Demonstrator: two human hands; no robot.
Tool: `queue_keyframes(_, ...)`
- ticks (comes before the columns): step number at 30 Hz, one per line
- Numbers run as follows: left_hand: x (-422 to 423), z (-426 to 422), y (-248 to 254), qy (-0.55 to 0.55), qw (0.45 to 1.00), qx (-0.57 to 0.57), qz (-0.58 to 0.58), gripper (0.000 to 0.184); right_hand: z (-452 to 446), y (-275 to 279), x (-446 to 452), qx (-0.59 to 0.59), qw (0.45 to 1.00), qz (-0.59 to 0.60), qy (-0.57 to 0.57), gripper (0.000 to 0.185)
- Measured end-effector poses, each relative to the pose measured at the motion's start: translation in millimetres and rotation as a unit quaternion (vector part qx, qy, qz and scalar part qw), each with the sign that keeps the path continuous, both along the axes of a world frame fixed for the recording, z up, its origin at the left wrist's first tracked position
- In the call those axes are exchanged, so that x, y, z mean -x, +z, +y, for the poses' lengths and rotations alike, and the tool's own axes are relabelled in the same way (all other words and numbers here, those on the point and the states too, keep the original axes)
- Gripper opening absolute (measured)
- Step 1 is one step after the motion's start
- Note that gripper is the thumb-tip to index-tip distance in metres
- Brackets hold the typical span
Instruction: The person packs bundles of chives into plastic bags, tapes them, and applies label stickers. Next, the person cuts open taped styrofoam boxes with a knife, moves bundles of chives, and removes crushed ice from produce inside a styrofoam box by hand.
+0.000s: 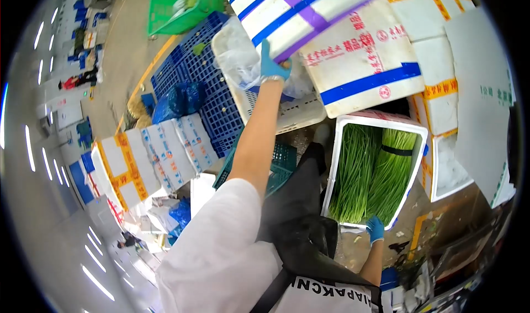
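My left hand [274, 67], in a blue glove, reaches far forward and grips the near corner of a white foam box [295, 6] striped with blue and purple tape. Its thumb lies along the side and its fingers curl at the edge. Against that box leans a white foam piece with red print and blue tape [361, 59]. At lower right, my right hand [375, 228], also gloved in blue, holds the near rim of an uncovered foam box [424, 158]. Long green chives [356, 169] fill it; one bundle has a black band. The right fingertips are partly hidden.
A white crate [301, 119] with clear plastic bags stands below my left hand. Blue crates [215, 108], a green basket [157, 14] and taped foam boxes [132, 169] lie to the left. More foam boxes [436, 64] are stacked at right, beside a grey panel [480, 103].
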State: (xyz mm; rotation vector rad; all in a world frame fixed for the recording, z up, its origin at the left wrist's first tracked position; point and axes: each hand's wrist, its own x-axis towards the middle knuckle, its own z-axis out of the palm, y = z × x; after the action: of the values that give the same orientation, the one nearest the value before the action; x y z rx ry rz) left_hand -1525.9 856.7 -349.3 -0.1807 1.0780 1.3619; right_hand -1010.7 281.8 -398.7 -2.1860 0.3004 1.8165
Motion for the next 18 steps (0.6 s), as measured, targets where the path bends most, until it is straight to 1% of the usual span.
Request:
queue_keyframes(2, 33, -51, 50, 0.082, 0.994, -0.002, 0.078, 0.043, 21, -5, -10, -0.006, 1.000, -0.003, 0.007, 0.039)
queue_keyframes(4, 76, -113, 113, 0.110, 0.987, -0.028, 0.110, 0.042, 38, -1, -20, -0.003, 1.000, 0.012, 0.004, 0.036)
queue_keyframes(6, 117, -175, 183, 0.145, 0.975, -0.056, 0.161, 0.041, 45, -14, -39, -0.013, 0.998, 0.026, 0.060, 0.033)
queue_keyframes(7, 133, -204, 222, 0.188, 0.959, -0.056, 0.203, 0.041, 43, -28, -58, -0.034, 0.992, 0.049, 0.115, 0.031)
queue_keyframes(8, 148, -233, 260, 0.230, 0.941, -0.055, 0.242, 0.041, 51, -42, -67, -0.055, 0.982, 0.071, 0.169, 0.029)
queue_keyframes(9, 167, -264, 292, 0.255, 0.925, -0.058, 0.276, 0.040, 74, -26, -56, -0.042, 0.991, 0.045, 0.116, 0.019)
queue_keyframes(10, 187, -296, 323, 0.278, 0.908, -0.058, 0.308, 0.039, 84, -26, -55, -0.050, 0.992, 0.037, 0.110, 0.019)
queue_keyframes(12, 222, -362, 385, 0.317, 0.872, -0.071, 0.366, 0.038, 102, -31, -60, -0.091, 0.986, 0.038, 0.132, 0.019)
queue_keyframes(14, 273, -436, 440, 0.333, 0.844, -0.046, 0.418, 0.038, 110, -49, -71, -0.143, 0.977, 0.036, 0.157, 0.020)
queue_keyframes(15, 286, -454, 468, 0.437, 0.766, -0.053, 0.469, 0.040, 107, -65, -83, -0.172, 0.970, 0.036, 0.168, 0.020)
queue_keyframes(16, 340, -502, 477, 0.439, 0.763, -0.094, 0.465, 0.049, 104, -80, -91, -0.206, 0.961, 0.045, 0.180, 0.020)
queue_keyframes(17, 374, -534, 490, 0.508, 0.749, -0.090, 0.416, 0.051, 105, -68, -92, -0.233, 0.949, 0.110, 0.181, 0.014)
queue_keyframes(18, 377, -543, 497, 0.554, 0.741, -0.067, 0.374, 0.051, 102, -44, -84, -0.201, 0.965, 0.070, 0.153, 0.012)
